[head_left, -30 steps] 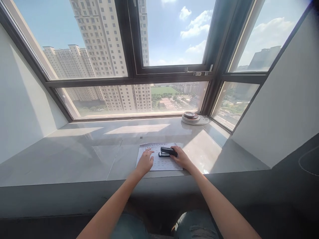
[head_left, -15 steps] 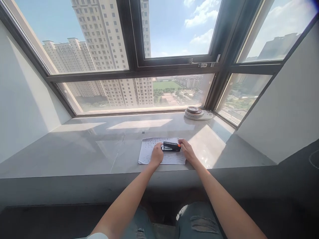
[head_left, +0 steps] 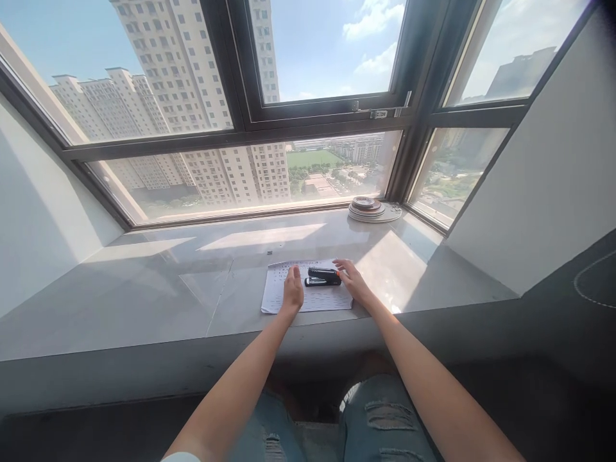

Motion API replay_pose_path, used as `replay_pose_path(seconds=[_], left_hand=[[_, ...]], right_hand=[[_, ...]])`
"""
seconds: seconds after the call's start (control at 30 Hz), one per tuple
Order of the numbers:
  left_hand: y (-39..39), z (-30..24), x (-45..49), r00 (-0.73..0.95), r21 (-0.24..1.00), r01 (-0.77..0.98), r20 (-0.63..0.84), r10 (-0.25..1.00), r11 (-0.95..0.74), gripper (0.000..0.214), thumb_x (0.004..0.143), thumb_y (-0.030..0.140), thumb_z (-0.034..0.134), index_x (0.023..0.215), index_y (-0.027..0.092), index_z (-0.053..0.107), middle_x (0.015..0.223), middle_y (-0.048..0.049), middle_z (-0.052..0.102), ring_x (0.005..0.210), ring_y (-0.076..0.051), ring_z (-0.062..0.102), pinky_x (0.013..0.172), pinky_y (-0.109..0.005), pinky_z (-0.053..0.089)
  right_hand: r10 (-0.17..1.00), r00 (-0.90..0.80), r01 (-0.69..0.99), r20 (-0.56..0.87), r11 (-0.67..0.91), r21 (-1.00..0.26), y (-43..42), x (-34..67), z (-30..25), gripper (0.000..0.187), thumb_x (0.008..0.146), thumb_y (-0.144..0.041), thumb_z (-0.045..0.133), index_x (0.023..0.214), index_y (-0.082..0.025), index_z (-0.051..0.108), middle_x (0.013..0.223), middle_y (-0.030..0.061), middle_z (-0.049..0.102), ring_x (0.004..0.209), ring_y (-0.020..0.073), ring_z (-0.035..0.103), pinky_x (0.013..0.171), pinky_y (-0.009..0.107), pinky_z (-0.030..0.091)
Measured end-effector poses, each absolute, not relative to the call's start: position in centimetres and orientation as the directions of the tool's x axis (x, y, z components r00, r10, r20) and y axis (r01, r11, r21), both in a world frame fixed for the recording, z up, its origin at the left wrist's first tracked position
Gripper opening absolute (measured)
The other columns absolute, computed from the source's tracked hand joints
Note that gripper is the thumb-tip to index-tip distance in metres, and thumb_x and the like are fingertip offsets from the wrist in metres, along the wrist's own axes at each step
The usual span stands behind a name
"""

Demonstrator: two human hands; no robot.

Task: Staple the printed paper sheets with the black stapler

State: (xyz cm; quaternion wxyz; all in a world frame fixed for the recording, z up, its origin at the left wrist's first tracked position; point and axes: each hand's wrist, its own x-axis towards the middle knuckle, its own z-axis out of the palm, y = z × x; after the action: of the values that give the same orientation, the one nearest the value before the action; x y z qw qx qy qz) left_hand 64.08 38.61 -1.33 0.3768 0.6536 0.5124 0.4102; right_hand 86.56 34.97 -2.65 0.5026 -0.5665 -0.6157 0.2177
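Note:
A black stapler (head_left: 323,273) with a spot of orange at its right end lies on sheets of handwritten paper (head_left: 320,300). Its top arm stands raised a little from the base, the gap facing left. My left hand (head_left: 292,290) is upright over the left part of the paper, fingers extended, just apart from the stapler and holding nothing. At the stapler's right end is my right hand (head_left: 353,281), its fingers stretched out and spread. Its thumb side is close against that end; whether it touches cannot be made out.
The paper rests near the front edge of a grey stone windowsill (head_left: 158,298). A small dark object (head_left: 269,253) lies behind the paper. Stacked plates (head_left: 368,208) stand in the far right corner by the window frame (head_left: 315,128). White walls close in both sides.
My left hand has let go of the stapler's left end and straightened its fingers. My right hand's fingers have spread at the other end. The view has shifted slightly.

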Motion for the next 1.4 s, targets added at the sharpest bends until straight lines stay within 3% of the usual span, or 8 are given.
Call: replay_pose_path(seconds=[0.17, 0.4, 1.07, 1.4], left_hand=[[38.6, -1.6, 64.1, 0.159, 0.931, 0.311, 0.147, 0.976, -0.191, 0.074, 0.102, 0.072, 0.015, 0.139, 0.02, 0.054, 0.149, -0.0171, 0.058, 0.139, -0.028, 0.054, 0.114, -0.041, 0.041], [38.9, -1.9, 64.2, 0.154, 0.934, 0.292, 0.166, 0.974, -0.205, 0.07, 0.102, 0.072, 0.018, 0.13, 0.021, 0.057, 0.141, -0.0178, 0.062, 0.135, -0.029, 0.057, 0.113, -0.043, 0.041], [38.6, -1.3, 64.2, 0.157, 0.904, 0.359, 0.19, 0.969, -0.235, 0.067, 0.103, 0.07, 0.019, 0.123, 0.02, 0.059, 0.131, -0.0175, 0.067, 0.127, -0.03, 0.06, 0.107, -0.044, 0.045], [38.8, -1.7, 64.3, 0.138, 0.922, 0.323, 0.178, 0.974, -0.215, 0.06, 0.106, 0.062, 0.02, 0.122, 0.021, 0.061, 0.134, -0.0171, 0.066, 0.131, -0.03, 0.059, 0.11, -0.044, 0.045]], right_hand=[[0.935, 0.114, 0.473, 0.335, 0.245, -0.846, 34.9, 86.7, -2.6, 0.037, 0.092, -0.03, 0.043, 0.121, -0.026, 0.065, 0.127, 0.0085, 0.059, 0.115, 0.0245, 0.059, 0.105, 0.042, 0.046], [0.953, 0.121, 0.524, 0.279, 0.178, -0.833, 35.4, 87.0, -3.5, 0.04, 0.09, -0.03, 0.038, 0.109, -0.025, 0.072, 0.11, 0.0075, 0.07, 0.111, 0.0289, 0.062, 0.1, 0.045, 0.047], [0.951, 0.153, 0.563, 0.268, 0.139, -0.815, 35.5, 86.6, -3.8, 0.041, 0.087, -0.027, 0.037, 0.108, -0.026, 0.072, 0.095, 0.0063, 0.065, 0.101, 0.0269, 0.059, 0.096, 0.042, 0.047], [0.963, 0.158, 0.573, 0.219, 0.092, -0.814, 35.4, 86.7, -3.6, 0.047, 0.086, -0.026, 0.036, 0.117, -0.026, 0.072, 0.106, 0.0073, 0.066, 0.107, 0.0272, 0.059, 0.1, 0.043, 0.046]])
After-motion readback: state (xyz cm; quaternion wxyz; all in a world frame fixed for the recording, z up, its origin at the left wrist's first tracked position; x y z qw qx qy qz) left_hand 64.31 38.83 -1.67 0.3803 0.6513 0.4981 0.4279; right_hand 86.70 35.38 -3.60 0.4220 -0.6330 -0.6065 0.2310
